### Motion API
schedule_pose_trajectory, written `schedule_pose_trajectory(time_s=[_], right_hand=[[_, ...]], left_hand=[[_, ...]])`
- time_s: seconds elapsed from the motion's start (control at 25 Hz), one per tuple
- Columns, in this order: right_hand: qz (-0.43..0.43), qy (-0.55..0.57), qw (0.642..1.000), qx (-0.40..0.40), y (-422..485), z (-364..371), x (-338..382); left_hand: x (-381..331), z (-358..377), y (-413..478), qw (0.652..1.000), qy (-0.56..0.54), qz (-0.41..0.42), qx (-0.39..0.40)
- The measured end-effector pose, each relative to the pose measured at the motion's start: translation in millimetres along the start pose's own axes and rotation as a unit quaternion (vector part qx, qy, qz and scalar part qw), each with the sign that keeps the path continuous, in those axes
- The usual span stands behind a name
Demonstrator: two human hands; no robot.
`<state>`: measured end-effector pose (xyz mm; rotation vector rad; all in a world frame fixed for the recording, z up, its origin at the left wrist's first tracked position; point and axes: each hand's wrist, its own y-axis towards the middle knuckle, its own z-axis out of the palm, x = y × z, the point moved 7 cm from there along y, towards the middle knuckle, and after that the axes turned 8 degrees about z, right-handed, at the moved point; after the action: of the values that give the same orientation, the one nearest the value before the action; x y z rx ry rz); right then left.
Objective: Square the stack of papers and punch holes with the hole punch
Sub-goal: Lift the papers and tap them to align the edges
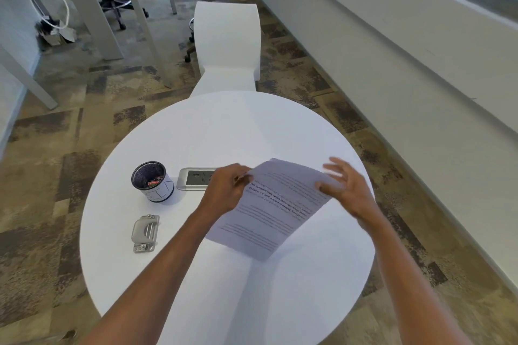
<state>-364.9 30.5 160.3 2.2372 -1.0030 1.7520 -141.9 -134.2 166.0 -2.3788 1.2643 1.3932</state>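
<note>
A stack of printed papers point(269, 210) is held tilted above the round white table point(224, 134), text facing up. My left hand point(227, 190) grips the stack's far left corner with closed fingers. My right hand point(344, 185) is at the far right edge, thumb on the sheet and the other fingers spread and blurred. A silver hole punch point(145, 233) lies flat on the table to the left, apart from both hands.
A black mesh pen cup point(152, 180) with a white label stands behind the punch. A grey power socket panel point(196, 178) is set in the tabletop beside it. A white chair point(227, 45) stands at the table's far side, and a wall ledge runs along the right.
</note>
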Motion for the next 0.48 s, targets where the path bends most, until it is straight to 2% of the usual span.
schedule_pose_trajectory(time_s=[0.08,0.16,0.24,0.28,0.36,0.48], right_hand=[[-0.044,-0.072,0.996,0.001,-0.1,-11.6,28.1],[-0.038,-0.164,0.981,0.101,-1.4,-0.6,40.6],[-0.031,-0.259,0.948,0.181,-5.2,17.2,41.4],[-0.033,-0.289,0.94,0.178,-6.1,21.9,40.9],[-0.021,-0.29,0.946,0.142,-5.7,20.1,36.8],[-0.002,-0.226,0.969,0.099,-4.8,0.9,27.1]], left_hand=[[-13.8,-0.7,16.0,0.997,0.061,0.042,0.036],[-26.0,3.3,26.0,0.991,0.096,0.06,0.072],[-41.8,9.2,29.6,0.984,0.109,0.076,0.116],[-47.9,10.0,28.9,0.981,0.108,0.08,0.141],[-46.2,0.8,24.7,0.978,0.085,0.056,0.18],[-2.4,-33.5,-1.0,0.966,-0.069,-0.084,0.233]])
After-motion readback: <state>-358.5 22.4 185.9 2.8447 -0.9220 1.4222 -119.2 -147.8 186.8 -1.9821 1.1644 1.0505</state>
